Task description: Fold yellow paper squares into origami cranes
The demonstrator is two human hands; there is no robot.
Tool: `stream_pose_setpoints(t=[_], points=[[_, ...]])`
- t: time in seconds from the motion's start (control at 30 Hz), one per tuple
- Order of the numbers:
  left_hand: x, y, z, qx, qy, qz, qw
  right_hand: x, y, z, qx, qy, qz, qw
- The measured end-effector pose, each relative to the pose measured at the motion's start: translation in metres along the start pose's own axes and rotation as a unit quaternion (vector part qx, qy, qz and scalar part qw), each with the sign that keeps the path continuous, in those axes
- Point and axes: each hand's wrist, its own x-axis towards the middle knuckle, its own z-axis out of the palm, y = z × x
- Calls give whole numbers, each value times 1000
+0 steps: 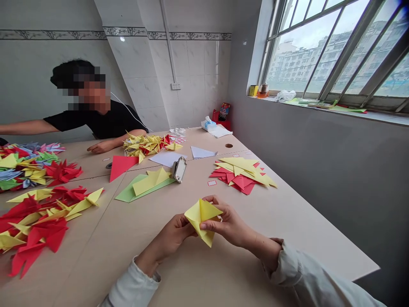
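Note:
Between my two hands, just above the tabletop, is a yellow sheet of origami paper (198, 215), partly folded with its flaps standing out. My left hand (172, 238) grips its left side, fingers partly hidden behind the paper. My right hand (231, 224) pinches the right side, thumb pressed on the front and fingers behind. Beyond my right hand lies a pile of folded yellow and red paper pieces (244, 172). Ahead and to the left, a yellow folded sheet (150, 182) rests on a green sheet (128, 192).
A small metallic device (179, 169) stands beside the green sheet. Folded paper cranes form heaps at the left (41, 226) and farther back (145, 145). Across the table (128, 247) sits a person in black (110, 121), one hand resting on it. A tissue pack (209, 124) lies at the far end.

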Motion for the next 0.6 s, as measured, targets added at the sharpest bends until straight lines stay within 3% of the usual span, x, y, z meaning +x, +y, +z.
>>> stream_pose_setpoints(t=[0.03,0.1,0.23,0.43,0.6], points=[[0,-1,3,-11,-47,-36,998,1,3,1,6,10,19,1000],[0,-3,9,-52,-36,-45,997,3,8,3,-6,55,51,997],[-2,-7,23,-113,21,14,993,5,12,3,-80,148,52,984],[2,-16,22,-115,105,59,986,1,1,7,-99,61,-8,993],[4,-18,19,-96,153,86,980,4,6,8,33,69,77,994]])
